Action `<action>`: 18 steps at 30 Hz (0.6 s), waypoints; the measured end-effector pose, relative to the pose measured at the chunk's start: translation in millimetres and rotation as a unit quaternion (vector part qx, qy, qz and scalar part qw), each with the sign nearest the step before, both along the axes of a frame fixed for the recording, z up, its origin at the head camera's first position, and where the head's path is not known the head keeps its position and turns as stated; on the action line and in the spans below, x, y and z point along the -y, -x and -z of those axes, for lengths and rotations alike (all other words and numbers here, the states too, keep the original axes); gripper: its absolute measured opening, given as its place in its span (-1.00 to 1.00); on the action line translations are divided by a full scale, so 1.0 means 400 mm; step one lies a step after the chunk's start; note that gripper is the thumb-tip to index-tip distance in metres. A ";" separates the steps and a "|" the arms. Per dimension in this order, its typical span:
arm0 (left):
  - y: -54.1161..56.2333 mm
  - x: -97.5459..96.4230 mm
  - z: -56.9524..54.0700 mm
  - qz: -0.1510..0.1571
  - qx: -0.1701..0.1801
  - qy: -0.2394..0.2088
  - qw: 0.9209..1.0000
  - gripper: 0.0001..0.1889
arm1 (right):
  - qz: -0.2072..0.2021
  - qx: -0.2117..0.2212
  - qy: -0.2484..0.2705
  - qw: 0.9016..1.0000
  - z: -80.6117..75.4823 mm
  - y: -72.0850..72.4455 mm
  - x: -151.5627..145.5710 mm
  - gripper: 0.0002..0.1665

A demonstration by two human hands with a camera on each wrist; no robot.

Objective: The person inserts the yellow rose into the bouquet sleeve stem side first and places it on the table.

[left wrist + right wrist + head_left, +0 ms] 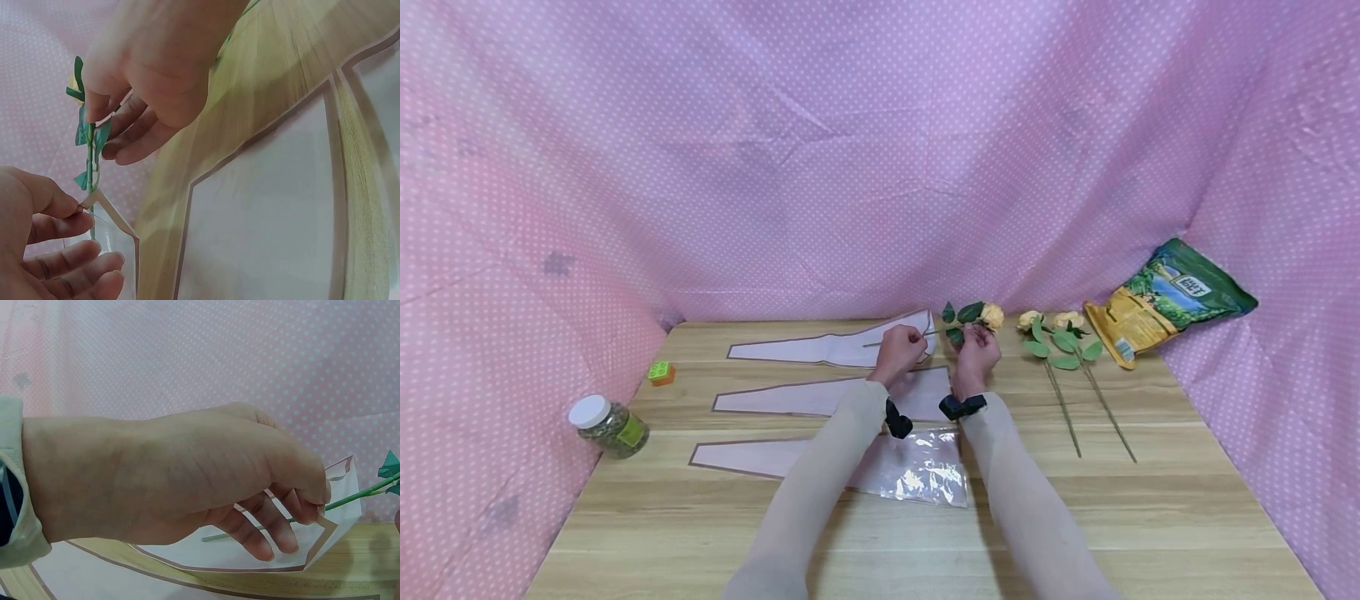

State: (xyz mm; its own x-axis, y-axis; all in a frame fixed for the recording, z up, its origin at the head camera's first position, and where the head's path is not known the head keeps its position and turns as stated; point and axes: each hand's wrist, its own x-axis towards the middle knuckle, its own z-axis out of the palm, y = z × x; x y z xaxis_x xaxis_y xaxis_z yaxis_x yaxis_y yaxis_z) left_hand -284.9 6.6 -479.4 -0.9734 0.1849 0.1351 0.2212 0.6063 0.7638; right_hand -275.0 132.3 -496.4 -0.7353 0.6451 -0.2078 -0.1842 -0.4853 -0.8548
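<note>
Near the back of the table my right hand (977, 354) pinches the stem of a yellow artificial rose (992, 317) with dark green leaves, just below the bloom. My left hand (901, 350) pinches the mouth edge of a clear, brown-bordered flower sleeve (119, 219), holding it apart. Through that opening runs the green stem (359, 495), its lower end lying inside the sleeve, as the right wrist view shows. The left hand (187, 475) fills the middle of that view, while the right hand (153, 69) hangs above the sleeve mouth in the left wrist view.
Two more sleeves, a middle one (797, 400) and a front one (925, 467), lie flat. Two yellow roses (1070, 320) rest on the right beside a green and yellow bag (1172, 292). A lidded jar (613, 427) and a small block (661, 372) stand left.
</note>
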 end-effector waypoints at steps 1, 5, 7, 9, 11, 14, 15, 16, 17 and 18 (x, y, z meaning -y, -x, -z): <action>0.000 0.000 0.000 -0.001 0.000 0.001 1.000 -0.80 | -0.004 -0.001 -0.001 1.000 0.001 0.000 0.000 -0.89; 0.002 -0.002 -0.002 -0.005 0.003 0.003 1.000 -0.80 | -0.017 -0.005 -0.003 1.000 0.006 0.003 0.002 -0.88; 0.002 -0.004 -0.003 -0.006 0.005 0.006 1.000 -0.80 | -0.025 -0.007 0.000 1.000 0.010 0.004 0.004 -0.87; 0.002 -0.006 -0.004 -0.006 0.007 0.007 1.000 -0.80 | -0.032 -0.010 0.003 0.999 0.014 0.004 0.006 -0.87; 0.001 -0.007 -0.006 -0.005 0.008 0.006 1.000 -0.80 | -0.039 -0.015 0.009 0.999 0.017 0.003 0.008 -0.86; 0.000 -0.009 -0.010 -0.003 0.006 0.005 1.000 -0.80 | -0.048 -0.021 0.012 0.999 0.021 0.001 0.011 -0.87; 0.000 -0.009 -0.011 -0.001 0.004 0.005 1.000 -0.80 | -0.052 -0.021 0.011 0.998 0.022 0.000 0.012 -0.87; -0.001 -0.010 -0.013 0.000 0.003 0.005 1.000 -0.80 | -0.055 -0.021 0.010 0.998 0.024 -0.001 0.013 -0.89; -0.001 -0.011 -0.015 0.001 0.001 0.005 1.000 -0.80 | -0.056 -0.020 0.008 0.998 0.025 -0.002 0.014 -0.90; -0.002 -0.012 -0.016 0.001 -0.001 0.005 1.000 -0.80 | -0.059 -0.019 0.008 0.998 0.026 -0.002 0.015 -0.92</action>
State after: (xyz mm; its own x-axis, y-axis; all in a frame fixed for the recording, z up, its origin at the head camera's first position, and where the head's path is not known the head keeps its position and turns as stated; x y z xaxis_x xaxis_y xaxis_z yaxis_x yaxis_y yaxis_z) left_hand -284.1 11.2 -472.9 -0.9726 0.1890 0.1354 0.2246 0.6136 0.7570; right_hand -274.2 126.4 -506.8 -0.8135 0.5505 -0.1875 -0.1577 -0.5192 -0.8400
